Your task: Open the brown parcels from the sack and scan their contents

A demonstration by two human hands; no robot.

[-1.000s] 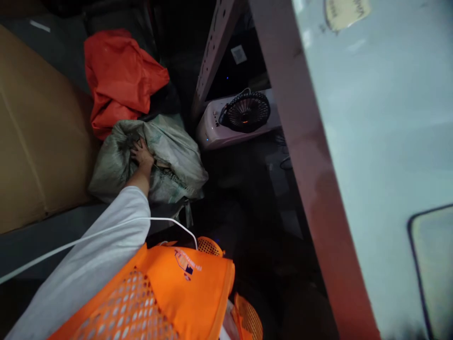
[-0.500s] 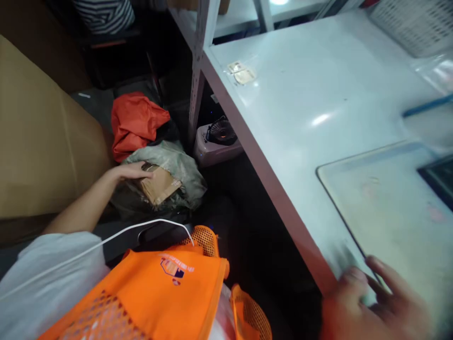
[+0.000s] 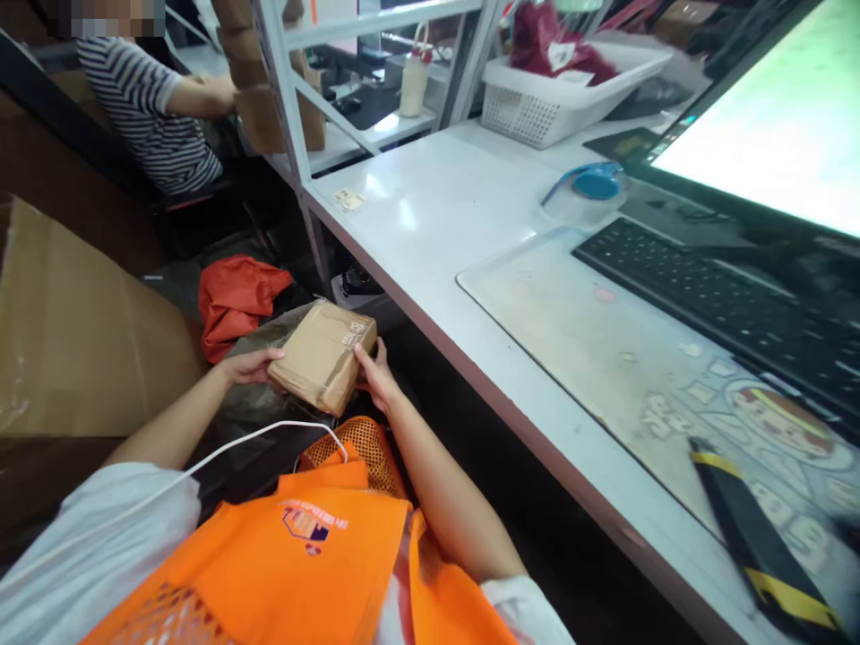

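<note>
A brown wrapped package (image 3: 319,354) is resting between the person's two hands, touching both and tilting above a dark plastic sack (image 3: 250,405). The left hand (image 3: 253,365) is pinching its left corner. The right hand (image 3: 377,374) is gripping the opposite end, its thumb pressing beside the white lettering (image 3: 354,333) and other fingers showing past the side. The package is hanging off the counter (image 3: 430,202), left of its edge. A red bag (image 3: 236,300) is lying beyond, and a large cardboard box (image 3: 87,331) is standing farther left.
</note>
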